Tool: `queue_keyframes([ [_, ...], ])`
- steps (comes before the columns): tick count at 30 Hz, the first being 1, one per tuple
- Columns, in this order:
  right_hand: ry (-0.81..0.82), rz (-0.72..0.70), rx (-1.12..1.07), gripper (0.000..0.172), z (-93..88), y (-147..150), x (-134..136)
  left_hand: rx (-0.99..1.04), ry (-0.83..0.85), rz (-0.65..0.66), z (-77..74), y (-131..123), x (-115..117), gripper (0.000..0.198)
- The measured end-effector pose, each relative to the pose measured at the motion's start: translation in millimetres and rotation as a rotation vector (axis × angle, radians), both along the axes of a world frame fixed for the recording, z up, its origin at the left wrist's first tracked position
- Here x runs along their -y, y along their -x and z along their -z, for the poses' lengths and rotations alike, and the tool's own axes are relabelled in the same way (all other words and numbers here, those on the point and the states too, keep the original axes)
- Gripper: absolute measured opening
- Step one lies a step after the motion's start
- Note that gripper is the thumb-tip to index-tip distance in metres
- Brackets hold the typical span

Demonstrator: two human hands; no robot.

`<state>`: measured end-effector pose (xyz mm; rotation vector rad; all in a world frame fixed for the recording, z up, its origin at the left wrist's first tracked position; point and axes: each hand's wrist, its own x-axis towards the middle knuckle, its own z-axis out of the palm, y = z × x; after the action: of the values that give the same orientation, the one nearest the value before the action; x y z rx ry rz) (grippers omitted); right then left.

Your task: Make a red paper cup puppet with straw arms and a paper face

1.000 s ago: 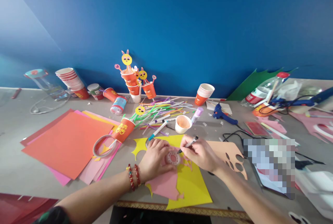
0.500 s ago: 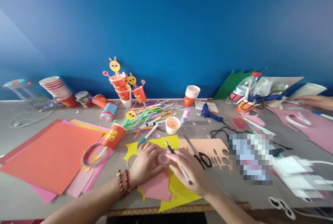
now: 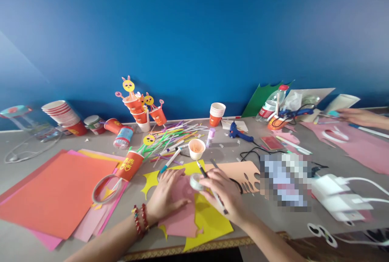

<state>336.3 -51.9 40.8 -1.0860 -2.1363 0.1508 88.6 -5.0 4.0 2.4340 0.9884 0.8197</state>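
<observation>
My left hand (image 3: 167, 194) lies flat with fingers stretched on a sheet of pink paper (image 3: 180, 222), which rests on a cut-out yellow sheet (image 3: 212, 229). In my right hand (image 3: 223, 194) is a black-and-clear pen (image 3: 201, 168), its tip pointing away from me. The fingers of this hand also hold a small whitish, clear round thing (image 3: 196, 181), like a little roll of tape, tilted up above the pink paper. Scissors with black handles (image 3: 236, 185) are partly hidden behind my right hand, on a peach sheet with cut holes (image 3: 247, 168).
Orange and pink sheets (image 3: 57, 193) with a tape roll (image 3: 94, 194) lie at left. Drinking straws (image 3: 170, 138), a white cup (image 3: 197, 155), a glue stick (image 3: 210, 137) and a blue glue gun (image 3: 240, 133) lie beyond. Another person's hand (image 3: 358, 116) is at far right.
My right hand has lifted the small round thing off the pink paper and tilted it, keeping the pen. My left hand now lies flatter on the paper. The view has shifted slightly.
</observation>
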Motion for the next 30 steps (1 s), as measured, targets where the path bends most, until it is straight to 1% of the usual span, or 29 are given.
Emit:
queue_keyframes([
  [2, -0.020, 0.097, -0.028, 0.019, 1.5, -18, -3, -0.049, -0.003, -0.003, -1.9, -2, 1, 0.067],
  [3, -0.031, 0.173, -0.015, 0.018, 2.5, -28, -7, -0.068, -0.002, -0.002, -3.2, -3, 1, 0.065],
  [6, -0.068, 0.365, 0.127, 0.014, 6.0, -59, -25, -0.104, 0.002, -0.002, -5.4, -5, 2, 0.063],
  [7, -0.045, 0.425, 0.186, 0.014, 7.3, -67, -32, -0.110, -0.002, -0.004, -5.2, -5, 3, 0.062],
  [8, -0.023, 0.463, 0.230, 0.015, 8.8, -74, -40, -0.113, -0.008, -0.006, -4.4, -5, 3, 0.061],
  [10, -0.007, 0.492, 0.253, 0.016, 12.6, -83, -54, -0.111, -0.028, -0.014, -2.1, -4, 2, 0.059],
  [13, 0.012, 0.500, 0.256, 0.015, 19.7, -86, -66, -0.105, -0.054, -0.026, 0.5, -4, 2, 0.058],
  [17, 0.009, 0.520, 0.210, 0.020, 24.5, -81, -66, -0.101, -0.035, -0.029, -0.9, -4, 2, 0.056],
  [20, -0.001, 0.529, 0.150, 0.020, 19.8, -78, -58, -0.104, -0.013, -0.022, -3.6, -5, 2, 0.056],
  [23, 0.004, 0.493, 0.077, 0.022, 10.0, -76, -47, -0.107, -0.013, -0.013, -6.5, -5, 2, 0.053],
  [26, 0.079, 0.414, -0.140, 0.023, 0.8, -69, -36, -0.087, -0.023, -0.014, -9.7, -4, 1, 0.044],
  [30, 0.273, 0.284, -0.571, 0.020, -3.2, -52, -27, -0.006, -0.022, -0.039, -14.0, -4, 0, 0.021],
])
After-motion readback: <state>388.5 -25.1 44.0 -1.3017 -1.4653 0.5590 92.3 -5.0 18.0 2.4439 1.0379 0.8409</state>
